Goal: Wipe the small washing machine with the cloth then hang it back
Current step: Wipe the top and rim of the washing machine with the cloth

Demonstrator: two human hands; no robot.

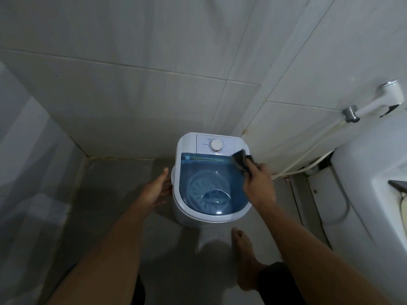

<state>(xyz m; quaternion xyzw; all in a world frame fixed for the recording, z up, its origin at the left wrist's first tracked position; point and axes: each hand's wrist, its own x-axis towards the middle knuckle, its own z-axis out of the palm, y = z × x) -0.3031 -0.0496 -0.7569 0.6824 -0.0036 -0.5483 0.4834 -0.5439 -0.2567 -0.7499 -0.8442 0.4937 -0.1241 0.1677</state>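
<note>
A small white washing machine (187, 214) stands on the floor in the tiled corner. It has a see-through blue lid (209, 172) and a round white dial (215, 145) on its back panel. My right hand (258, 183) is shut on a dark cloth (241, 159), which presses on the lid's far right corner beside the panel. My left hand (157, 191) lies flat against the machine's left side, fingers spread, holding nothing.
Tiled walls close in behind and to the left. A white toilet (363, 194) stands at the right, with a spray nozzle (374, 102) on the wall and hoses (308, 164) running down behind it. My bare foot (244, 256) rests on the grey floor before the machine.
</note>
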